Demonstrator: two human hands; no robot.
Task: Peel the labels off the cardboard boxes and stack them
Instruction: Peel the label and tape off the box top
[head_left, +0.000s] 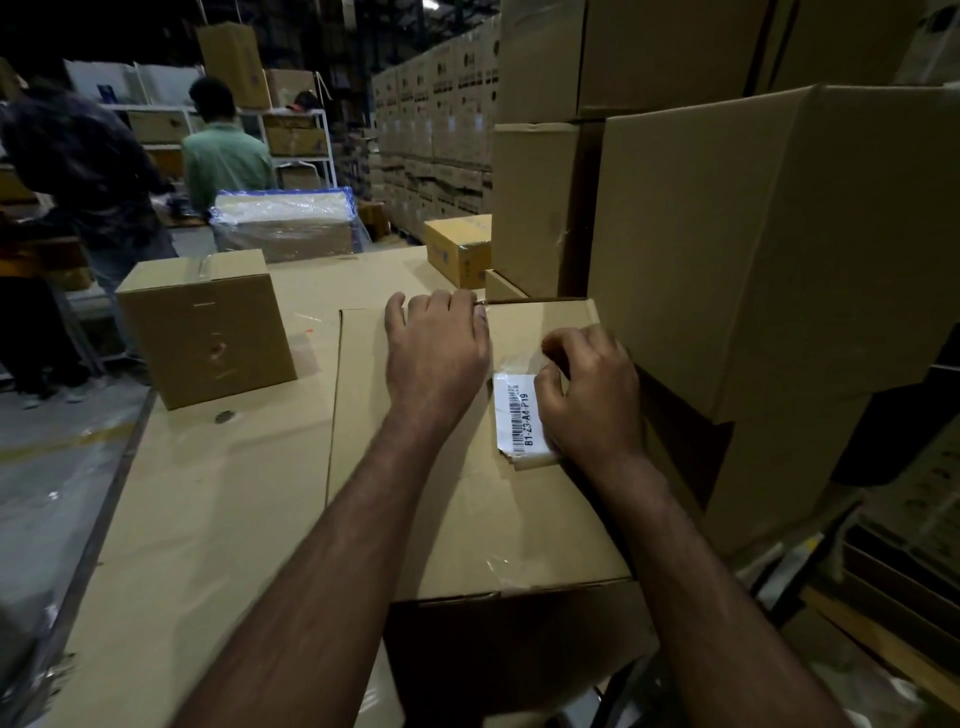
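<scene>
- I am working on the box (467, 499) lying at the centre of the frame on the cardboard-covered counter (208, 493), just left of the tall stack of boxes (753, 234) filling the right side.
- My left hand (439, 353) is pressing flat on the box top, fingers (447, 306) spread and hooked over its far edge, holding nothing; I am judging that this pin is what keeps the box from sliding as I pull.
- My right hand (589, 389) is curled narrow over the white barcode label (517, 415), right of centre, with its fingers (553, 384) pinching the label's right edge; how much is lifted under my palm I cannot tell.
- The label's near end is looking wrinkled and raised, with clear tape (493, 564) shining around it, so I am guessing tape is lying over the paper.
- To do this well, I am planning a low, slow pull back across the label, close to the surface, so that paper and tape come away together without tearing the board.
- The risk I am watching for is the label ripping and leaving scraps.
- Another box (205, 332) is waiting at the left of the frame.
</scene>
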